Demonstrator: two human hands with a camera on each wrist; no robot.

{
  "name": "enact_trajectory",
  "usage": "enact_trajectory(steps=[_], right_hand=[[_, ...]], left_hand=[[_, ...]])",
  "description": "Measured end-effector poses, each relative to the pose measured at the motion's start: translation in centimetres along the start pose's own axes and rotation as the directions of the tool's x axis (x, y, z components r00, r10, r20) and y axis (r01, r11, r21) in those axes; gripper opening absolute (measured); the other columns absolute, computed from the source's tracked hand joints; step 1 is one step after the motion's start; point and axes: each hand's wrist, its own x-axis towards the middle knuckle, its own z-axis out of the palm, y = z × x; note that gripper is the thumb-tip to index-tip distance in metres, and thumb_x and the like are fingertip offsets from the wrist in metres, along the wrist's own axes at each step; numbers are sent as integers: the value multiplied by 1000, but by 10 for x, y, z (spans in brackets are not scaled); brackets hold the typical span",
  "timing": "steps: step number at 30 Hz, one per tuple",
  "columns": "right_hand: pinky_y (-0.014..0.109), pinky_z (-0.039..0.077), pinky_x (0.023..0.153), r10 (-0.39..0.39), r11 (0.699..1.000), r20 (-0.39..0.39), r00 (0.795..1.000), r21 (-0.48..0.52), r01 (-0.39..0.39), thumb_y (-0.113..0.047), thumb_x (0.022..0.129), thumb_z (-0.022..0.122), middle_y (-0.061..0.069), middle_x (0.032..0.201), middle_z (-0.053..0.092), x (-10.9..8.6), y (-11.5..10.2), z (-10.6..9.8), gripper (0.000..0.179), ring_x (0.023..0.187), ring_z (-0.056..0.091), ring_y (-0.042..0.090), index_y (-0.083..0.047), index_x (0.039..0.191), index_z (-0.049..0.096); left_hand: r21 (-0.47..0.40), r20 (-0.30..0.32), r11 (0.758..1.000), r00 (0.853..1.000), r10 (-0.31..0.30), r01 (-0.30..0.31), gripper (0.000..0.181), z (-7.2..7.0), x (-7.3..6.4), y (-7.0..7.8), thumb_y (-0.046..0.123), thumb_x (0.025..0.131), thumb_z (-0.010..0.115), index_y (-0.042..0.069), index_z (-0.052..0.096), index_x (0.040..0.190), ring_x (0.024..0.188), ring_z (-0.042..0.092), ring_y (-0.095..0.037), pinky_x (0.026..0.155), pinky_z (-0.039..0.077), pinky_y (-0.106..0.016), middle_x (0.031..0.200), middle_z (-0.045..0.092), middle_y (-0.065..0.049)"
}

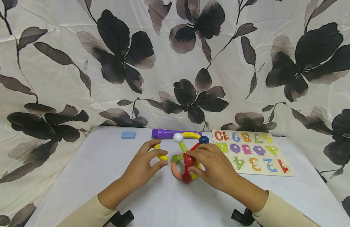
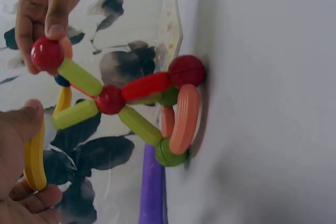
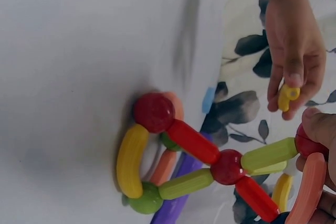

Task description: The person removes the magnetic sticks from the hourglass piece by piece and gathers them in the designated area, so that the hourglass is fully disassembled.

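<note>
I'm pinching a curved yellow stick (image 1: 163, 157) with the fingers of my left hand (image 1: 143, 164), near the ball-and-stick frame (image 2: 110, 99) standing on the desk (image 1: 175, 205); my right hand's fingers (image 1: 204, 153) are gripping its red ball (image 2: 46, 54).

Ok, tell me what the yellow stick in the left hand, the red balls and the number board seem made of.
Yellow stick: probably rigid plastic, satin-looking, with molded-looking ridges.
Red balls: likely hard plastic, glossy and smooth, judging by bright highlights.
Number board: perhaps painted or printed wood or fiberboard, given its flat, pale face; the finish is unclear.
</note>
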Motion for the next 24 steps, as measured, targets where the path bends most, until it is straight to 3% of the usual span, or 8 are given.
enact_trajectory(steps=[6,17,24], right_hand=[[38,46,99,4,1000,0,1000,-4,-4,-32,80,90,-8,112,72,0,0,0,53,117,54,18,-19,128,72],[38,45,101,-9,1000,-14,1000,1,9,-31,81,90,-7,111,72,3,1,2,53,117,54,18,-17,129,71],[38,45,101,-2,1000,-16,1000,8,2,-31,81,90,-7,111,72,4,1,3,53,118,54,18,-17,129,71]], left_hand=[[-17,18,1000,1000,-25,25,53,-7,-5,-16,25,79,91,12,70,125,133,54,-30,106,47,-53,143,57,-5],[-27,93,996,993,-79,82,76,-19,-20,-57,14,74,92,11,56,140,129,55,-26,107,46,-49,140,57,-4],[-19,126,997,989,-72,75,74,-29,-29,-76,12,72,92,12,59,138,126,56,-26,105,47,-48,136,55,-4]])
